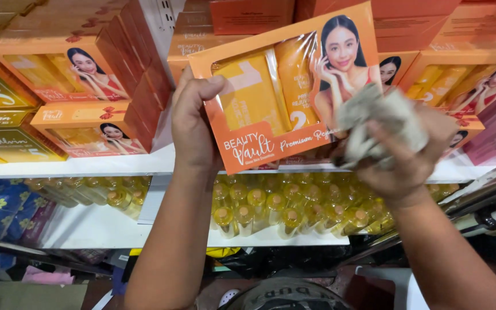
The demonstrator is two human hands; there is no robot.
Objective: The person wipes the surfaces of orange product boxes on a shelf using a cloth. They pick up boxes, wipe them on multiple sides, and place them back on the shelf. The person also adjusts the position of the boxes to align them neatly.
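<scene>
Left hand clamps orange box off shelf. Right hand clenched round grey cloth, pressed on box's right end. Wiping seems underway; box not yet reshelved.

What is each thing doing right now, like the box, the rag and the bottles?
Orange gift box: lifted off the shelf, tilted, sealed.
Left hand: gripping the box's left edge.
Grey rag: bunched up, pressed on the box's front.
Right hand: clutching the rag.
Yellow bottles: capped, lying packed on the lower shelf.
Stacked orange boxes: closed, shelved.
</scene>
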